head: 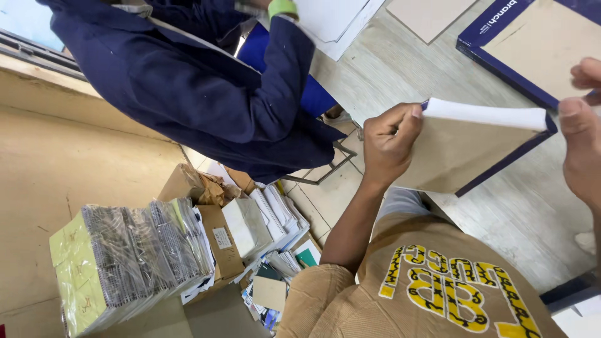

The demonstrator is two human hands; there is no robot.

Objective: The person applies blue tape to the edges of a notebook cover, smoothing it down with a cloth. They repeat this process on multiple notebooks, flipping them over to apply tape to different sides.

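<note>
Currently, step in hand: squaring a white page block inside a blue-edged board cover [463, 153], held above the desk [388, 62].
Left hand [389, 143]: fingers clenched on cover's near corner.
Right hand [582, 134]: fingertips pinching far edge.
Next move, as judged: steady two-sided grip, edges kept flush.

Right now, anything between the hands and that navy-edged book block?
Nothing visible. The left hand already pinches one end of the book block, thumb on its brown board; the right hand holds the other end. A co-worker's sleeve sits apart.
</note>
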